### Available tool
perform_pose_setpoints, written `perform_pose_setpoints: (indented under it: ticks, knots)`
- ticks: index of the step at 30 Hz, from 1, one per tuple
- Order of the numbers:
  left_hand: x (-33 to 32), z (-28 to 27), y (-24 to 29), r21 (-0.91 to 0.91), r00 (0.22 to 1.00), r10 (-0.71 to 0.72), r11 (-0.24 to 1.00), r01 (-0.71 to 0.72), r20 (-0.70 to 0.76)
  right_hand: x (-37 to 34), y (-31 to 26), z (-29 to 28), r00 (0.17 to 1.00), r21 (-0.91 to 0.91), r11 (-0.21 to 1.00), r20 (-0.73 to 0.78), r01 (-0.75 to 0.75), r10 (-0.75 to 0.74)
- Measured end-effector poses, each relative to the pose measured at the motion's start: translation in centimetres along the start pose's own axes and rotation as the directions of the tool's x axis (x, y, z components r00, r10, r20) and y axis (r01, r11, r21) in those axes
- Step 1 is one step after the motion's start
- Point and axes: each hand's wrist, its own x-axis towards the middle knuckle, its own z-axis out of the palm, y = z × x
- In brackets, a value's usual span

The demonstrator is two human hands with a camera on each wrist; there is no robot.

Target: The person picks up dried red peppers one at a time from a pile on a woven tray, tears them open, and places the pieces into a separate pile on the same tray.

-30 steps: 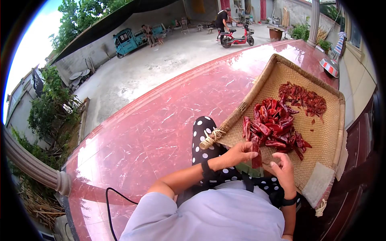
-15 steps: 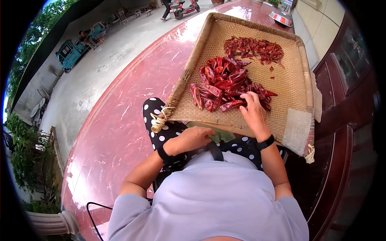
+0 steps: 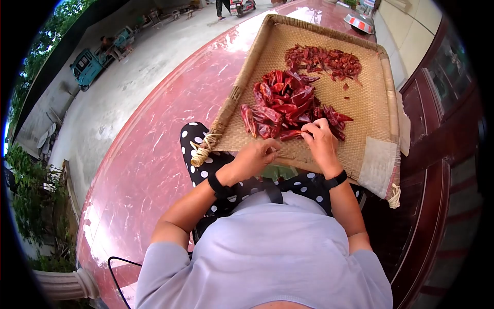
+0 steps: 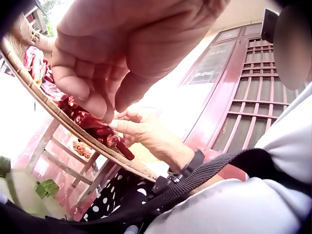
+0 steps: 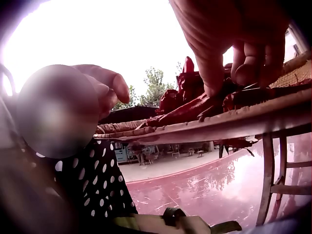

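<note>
Floor [image 3: 154, 154]: red and glossy, with pale veins.
Tray [image 3: 370, 110]: woven, in front of the person, a pale patch [image 3: 379, 160] at its near right corner.
Chillies [image 3: 285, 98]: heaped whole, mid-tray.
Chilli bits [image 3: 324, 61]: spread beyond the heap.
Left hand [image 3: 252, 158]: above the tray's near rim, fingers loosely curled, seemingly holding nothing.
Right hand [image 3: 323, 147]: at the heap's near edge, fingers nearly closed, pinching one chilli [image 5: 187, 109].

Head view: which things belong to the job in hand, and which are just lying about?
Likely in the job: left hand; right hand; dried red chilies; chili pieces; woven tray.

Just about: teal three-wheeler; red scooter; red-and-white object, unclear what.
</note>
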Motion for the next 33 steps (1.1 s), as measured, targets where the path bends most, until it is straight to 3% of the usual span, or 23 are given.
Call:
perform_pose_setpoints:
  ticks: [4,5,8,10,11,14,16,17,20,24,27,28,30,31,33]
  knots:
    - [0.8,0.7,0.1,0.009,0.972,-0.026,1.0,0.029,-0.232,-0.9,-0.4,-1.2,1.0,0.163,0.986,-0.022,-0.018,0.022]
    - [0.9,0.8,0.1,-0.005,0.973,-0.044,0.999,0.044,-0.225,-1.0,-0.1,-1.3,0.999,0.233,0.972,0.024,-0.033,0.028]
    - [0.9,1.1,0.2,-0.073,0.984,-0.066,0.996,0.055,-0.163,-1.9,-1.2,-1.8,0.964,0.616,0.745,0.221,-0.257,0.15]
    - [0.7,0.9,0.3,-0.148,0.997,-0.037,0.989,0.026,-0.071,-2.4,-1.5,-1.9,0.958,0.614,0.743,0.256,-0.267,0.132]
    - [0.8,2.1,-0.6,-0.297,0.984,0.013,0.953,-0.065,-0.176,-2.6,-1.5,-1.9,0.95,0.619,0.732,0.287,-0.284,0.126]
    - [0.1,0.7,0.1,-0.327,0.994,-0.061,0.945,0.027,-0.095,-3.0,-1.7,-2.0,0.903,0.613,0.704,0.418,-0.359,0.096]
    - [0.0,-0.9,-0.1,-0.343,0.985,-0.152,0.924,0.17,0.079,-3.3,-2.1,-2.2,0.856,0.597,0.687,0.512,-0.414,0.071]
    - [-0.2,-1.5,-0.3,-0.343,0.967,-0.194,0.908,0.242,0.167,-3.4,-2.2,-2.2,0.84,0.583,0.696,0.539,-0.42,0.055]
    - [-1.5,-2.2,-1.4,-0.128,0.962,-0.124,0.979,0.159,0.242,-3.6,-2.9,-2.1,0.794,0.522,0.74,0.607,-0.424,0.027]
    - [-1.8,-2.5,-1.9,0.027,0.991,-0.088,0.996,0.085,0.105,-3.9,-3.6,-1.9,0.857,0.375,0.916,0.51,-0.142,-0.076]
    - [-0.1,-2.3,-2.5,0.065,0.99,0.113,0.992,-0.108,-0.089,-3.9,-4.0,-1.7,0.856,0.304,0.951,0.504,-0.055,-0.112]
    - [0.6,-2.1,-2.4,0.158,0.979,0.14,0.981,-0.116,-0.146,-3.8,-4.0,-1.6,0.862,0.272,0.962,0.487,0.002,-0.14]
    - [2.5,-1.5,-1.7,0.351,0.938,0.227,0.928,-0.126,-0.263,-3.8,-4.8,-2.2,0.853,0.262,0.965,0.503,0.001,-0.138]
    - [3.4,-1.3,-1.8,0.309,0.958,0.174,0.946,-0.097,-0.23,-3.9,-4.7,-2.0,0.849,0.25,0.968,0.514,-0.014,-0.12]
    - [4.8,-1.2,-1.1,0.327,0.943,0.24,0.932,-0.158,-0.23,-3.9,-4.7,-2.0,0.853,0.253,0.968,0.507,-0.009,-0.125]
